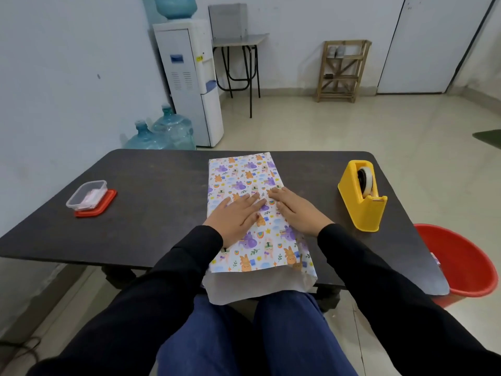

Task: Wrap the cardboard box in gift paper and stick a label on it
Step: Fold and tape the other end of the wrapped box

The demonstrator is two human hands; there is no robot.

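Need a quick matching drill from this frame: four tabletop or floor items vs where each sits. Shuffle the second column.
Things:
1. tape dispenser
2. plastic container
3. red bucket
4. gift paper

Places:
A. on the floor by the table's right end
B. table, left side, on a red lid
C. table centre, under both hands
D. table, right side

Pairs: 1-D, 2-B, 3-A, 4-C

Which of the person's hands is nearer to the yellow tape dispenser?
The right hand. It lies flat on the gift paper, the tape dispenser off to its right; the left hand lies beside it, farther away.
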